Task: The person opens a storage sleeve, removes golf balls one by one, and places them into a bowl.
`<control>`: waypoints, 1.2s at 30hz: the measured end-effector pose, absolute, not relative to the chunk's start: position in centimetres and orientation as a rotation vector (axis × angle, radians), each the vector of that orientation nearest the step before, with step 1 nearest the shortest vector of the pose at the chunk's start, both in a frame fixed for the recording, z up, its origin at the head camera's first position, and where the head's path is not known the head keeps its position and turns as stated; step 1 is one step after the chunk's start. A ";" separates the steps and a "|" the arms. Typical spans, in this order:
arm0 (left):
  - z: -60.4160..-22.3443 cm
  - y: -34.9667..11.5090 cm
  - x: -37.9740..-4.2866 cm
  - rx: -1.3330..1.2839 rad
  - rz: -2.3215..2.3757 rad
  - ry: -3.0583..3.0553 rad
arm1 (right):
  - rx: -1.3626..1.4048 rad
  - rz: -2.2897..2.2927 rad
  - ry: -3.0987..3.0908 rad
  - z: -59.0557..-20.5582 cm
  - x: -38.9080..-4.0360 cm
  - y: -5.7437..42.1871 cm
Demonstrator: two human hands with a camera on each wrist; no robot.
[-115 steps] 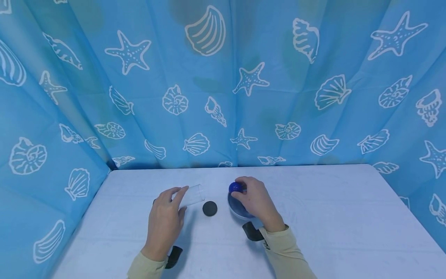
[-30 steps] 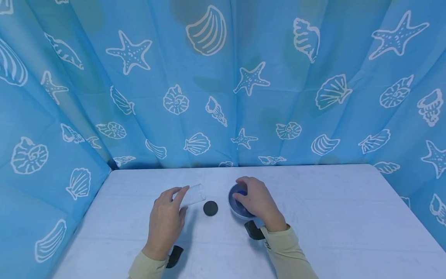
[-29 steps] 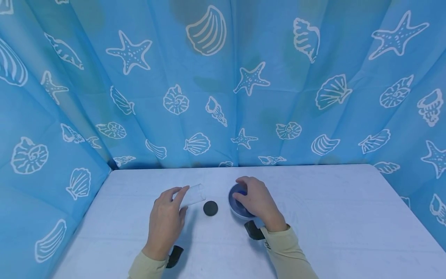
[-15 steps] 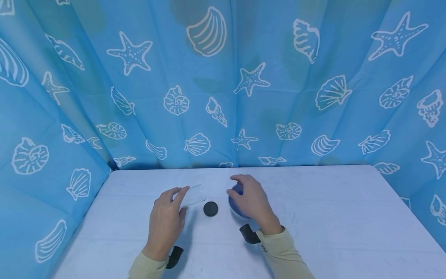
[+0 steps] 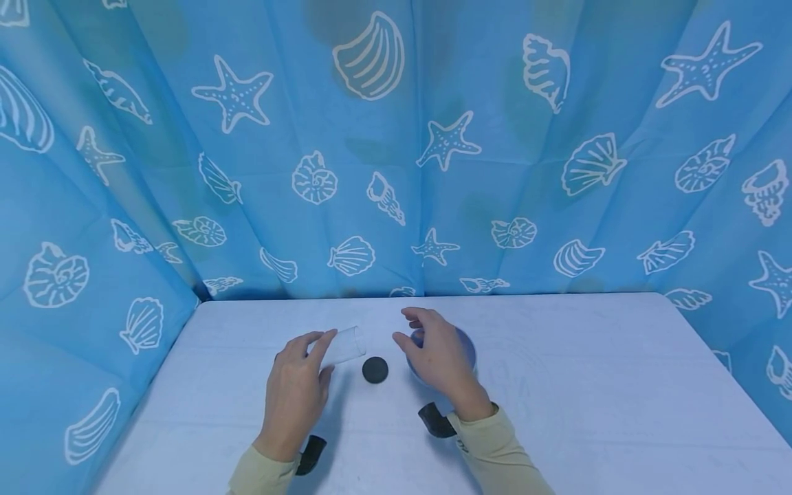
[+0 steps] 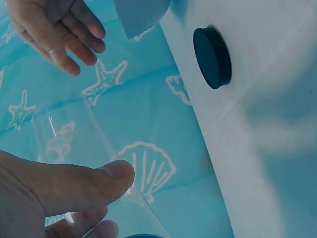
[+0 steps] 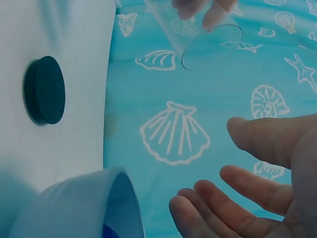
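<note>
My left hand (image 5: 295, 388) holds a clear, see-through tumbler (image 5: 345, 346) on its side above the table, mouth to the right. In the left wrist view the thumb and fingers pinch the tumbler (image 6: 74, 124). My right hand (image 5: 441, 352) hovers over the left part of a blue-grey bowl (image 5: 467, 349), fingers parted and nothing between them. Inside the bowl (image 7: 69, 206), in the right wrist view, a sliver of a dark blue ball (image 7: 110, 232) shows; the hand hides it in the head view. A black round disc (image 5: 375, 370) lies between the hands.
The white-covered table (image 5: 588, 385) carries these things near its middle. Behind and left of it hangs a blue curtain (image 5: 383, 137) with white shells and starfish. Black wrist-worn pieces (image 5: 436, 421) stick out beneath both wrists. A blue edge (image 6: 144, 236) shows low in the left wrist view.
My right hand held the blue ball over the bowl, lowered it in and let go. It has since drawn up and left, empty. My left hand with the tumbler stays put.
</note>
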State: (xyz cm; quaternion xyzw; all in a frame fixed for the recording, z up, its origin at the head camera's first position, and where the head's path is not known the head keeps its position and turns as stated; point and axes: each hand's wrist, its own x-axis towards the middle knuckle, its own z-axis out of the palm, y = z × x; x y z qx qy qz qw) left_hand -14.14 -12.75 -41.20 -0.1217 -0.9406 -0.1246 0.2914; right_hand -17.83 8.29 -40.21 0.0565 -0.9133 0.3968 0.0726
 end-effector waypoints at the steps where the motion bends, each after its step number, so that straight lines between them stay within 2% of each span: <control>1: -41.2 -12.7 -14.1 -0.327 -0.334 -2.505 | 0.173 1.209 -2.739 -40.2 -17.8 8.2; 12: -41.2 -12.8 -14.2 -0.337 -0.334 -2.502 | 0.287 1.358 -2.675 -40.7 -17.8 7.8; 36: -41.4 -12.9 -14.3 -0.313 -0.307 -2.510 | 0.349 1.519 -2.635 -40.8 -17.2 6.2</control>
